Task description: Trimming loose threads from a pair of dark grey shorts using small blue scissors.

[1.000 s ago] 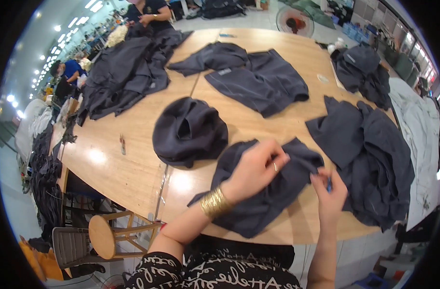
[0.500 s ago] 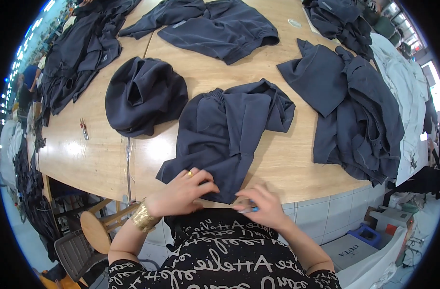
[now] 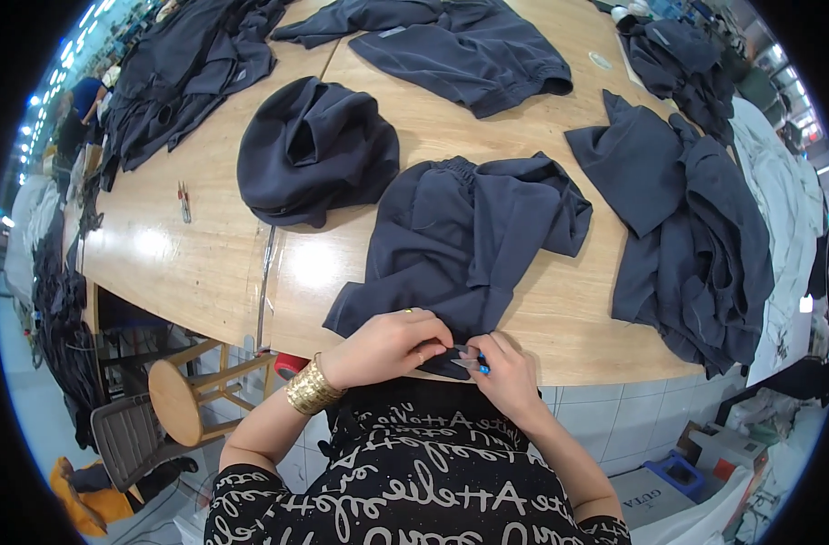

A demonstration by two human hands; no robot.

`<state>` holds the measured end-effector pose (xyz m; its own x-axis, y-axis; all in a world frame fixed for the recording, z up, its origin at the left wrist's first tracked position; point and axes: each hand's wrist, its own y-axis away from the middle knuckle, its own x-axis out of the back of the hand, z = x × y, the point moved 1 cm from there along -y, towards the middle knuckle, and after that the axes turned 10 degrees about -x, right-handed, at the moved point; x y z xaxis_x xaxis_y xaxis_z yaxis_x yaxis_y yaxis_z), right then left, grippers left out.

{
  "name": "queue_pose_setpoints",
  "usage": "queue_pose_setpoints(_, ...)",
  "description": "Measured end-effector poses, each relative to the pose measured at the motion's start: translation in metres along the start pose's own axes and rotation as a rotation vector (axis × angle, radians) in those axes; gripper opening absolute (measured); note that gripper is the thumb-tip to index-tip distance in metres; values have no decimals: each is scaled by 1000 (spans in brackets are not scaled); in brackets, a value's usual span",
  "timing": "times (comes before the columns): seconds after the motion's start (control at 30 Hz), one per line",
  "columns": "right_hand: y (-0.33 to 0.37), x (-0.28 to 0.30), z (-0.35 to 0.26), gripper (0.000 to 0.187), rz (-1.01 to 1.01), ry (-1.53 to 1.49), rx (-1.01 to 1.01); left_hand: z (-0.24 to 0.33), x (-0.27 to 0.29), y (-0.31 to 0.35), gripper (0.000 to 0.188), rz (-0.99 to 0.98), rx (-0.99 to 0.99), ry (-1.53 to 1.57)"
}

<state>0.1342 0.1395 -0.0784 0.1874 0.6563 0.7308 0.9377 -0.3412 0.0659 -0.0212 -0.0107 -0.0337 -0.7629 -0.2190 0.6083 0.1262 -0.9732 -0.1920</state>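
Dark navy trousers (image 3: pixel 428 236) with a gathered elastic waist lie rumpled in front of me, a leg end reaching the table's near edge. My left hand (image 3: pixel 387 345), with a gold cuff on the wrist, pinches the cloth near that end. Close beside it, fingers curled, my right hand (image 3: pixel 505 374) holds small thread snips (image 3: pixel 471 365) with pointed metal blades and a bit of blue. The blades lie beside the cloth between both hands; whether they touch a thread I cannot make out. My right fingertips also meet the fabric.
A bundled dark garment (image 3: pixel 319 150) sits left of the trousers, and a dark pile (image 3: pixel 691 236) lies right. More dark clothes (image 3: pixel 469 54) spread across the far table. Red-handled snips (image 3: pixel 184 202) rest at left. Below stand a wooden stool (image 3: pixel 175 402) and a grey chair (image 3: pixel 142 440).
My hands have come closer together on the trouser leg end, and the snips now point toward my left fingers. The whole view has shifted, so the table's things appear further right.
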Motion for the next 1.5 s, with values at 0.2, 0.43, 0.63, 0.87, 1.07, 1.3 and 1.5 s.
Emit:
queue_pose_setpoints(0.2, -13, 34, -7, 12, -445, -87, -52, -48, 46, 41, 20, 743, 530, 46)
queue_pose_setpoints(0.43, -190, 68, -70, 23, 44, -226, 114, -97, 32, 17, 35, 699, 532, 544)
queue_pose_setpoints(0.63, -280, 40, -24, 41, -336, 313, -199, -99, 20, -22, 44, 643, 330, 285)
queue_pose_setpoints(0.87, -249, 137, -5, 40, -98, -146, -54, -98, 37, -40, 43, 612, 191, 490)
queue_pose_setpoints(1.07, -241, 109, 34, 61, 0, 30, -371, -82, 25, -57, 36, 599, 55, 476)
queue_pose_setpoints(1.3, -244, 85, -2, 41, -453, 17, -493, -55, 30, -55, 39, 448, 23, 333)
queue_pose_setpoints(1.5, -192, 180, -23, 15, 97, -858, -159, -77, 21, -38, 47, 604, 106, 303)
